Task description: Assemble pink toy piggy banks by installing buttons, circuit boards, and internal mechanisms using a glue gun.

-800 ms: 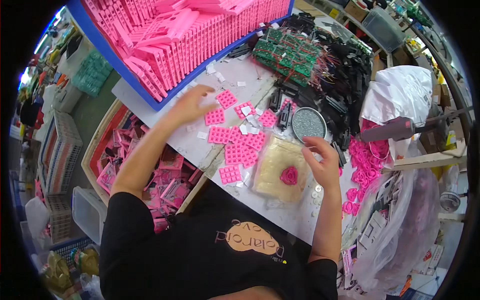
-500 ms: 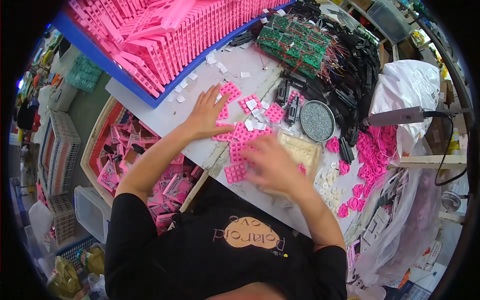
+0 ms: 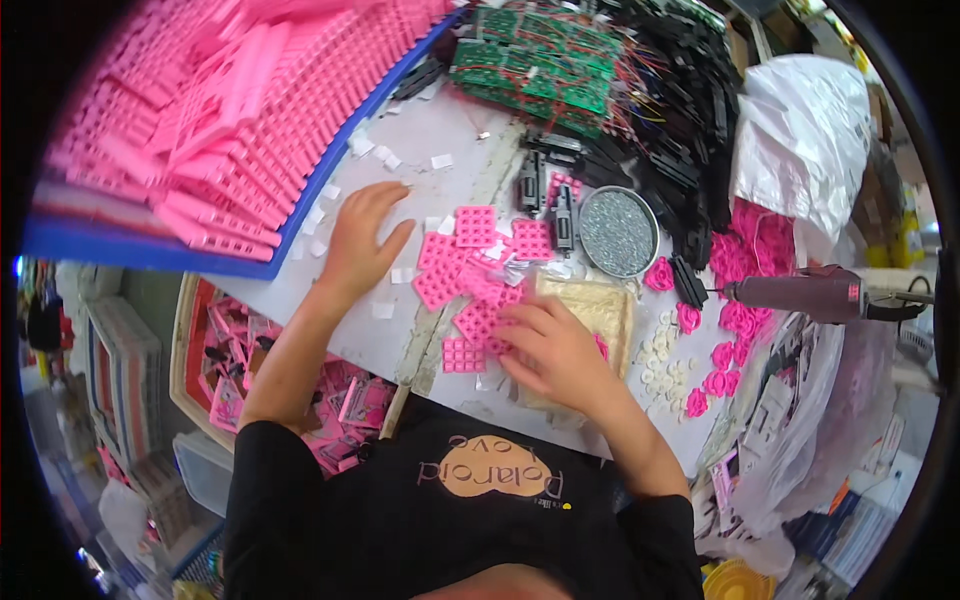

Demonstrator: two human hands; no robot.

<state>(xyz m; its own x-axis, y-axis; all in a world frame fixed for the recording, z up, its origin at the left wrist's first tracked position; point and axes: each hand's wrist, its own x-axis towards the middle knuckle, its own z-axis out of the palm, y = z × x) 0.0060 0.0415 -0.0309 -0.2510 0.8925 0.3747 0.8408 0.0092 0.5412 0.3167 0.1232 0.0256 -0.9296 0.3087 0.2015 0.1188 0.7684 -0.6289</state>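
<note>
Several square pink button pads lie in a loose, overlapping pile at the middle of the table, with one flat pad at the near side. My right hand rests at the pile's right side, fingers apart, the fingertips touching pads. Whether it pinches one I cannot see, but the fingers look spread. My left hand is left of the pile, thumb and fingers apart, holding nothing. Small white paper pieces lie between it and the pads. A beige tray sits just beyond my right hand.
A blue bin of pink casings fills the far left. Green circuit boards and black parts are piled at the back. A round dish of screws stands beside an electric screwdriver. A box of pink parts is below left.
My left hand has come off the pads and moved left. Pads that were spread out now lie more closely bunched. The view has shifted, and the screwdriver hangs lower in it.
</note>
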